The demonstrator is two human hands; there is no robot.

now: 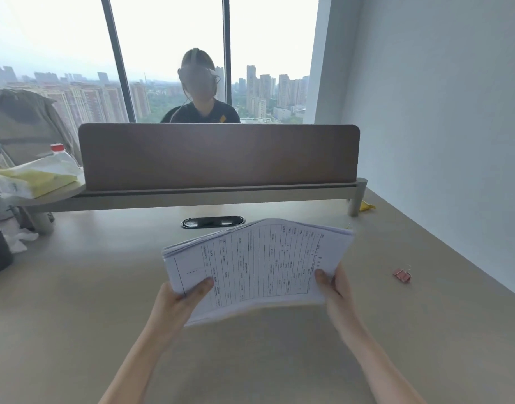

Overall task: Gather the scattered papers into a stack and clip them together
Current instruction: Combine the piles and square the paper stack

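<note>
I see a beige desk top [75, 287] carrying a brown rounded-corner divider panel [218, 156] across its far edge. Behind the panel stand tall windows with dark vertical frames [227, 48], admitting pale, hazy daylight. Right of the panel rises a plain grey-white wall [439, 112]. Below the panel sits a black oval cable port [212, 222].
</note>
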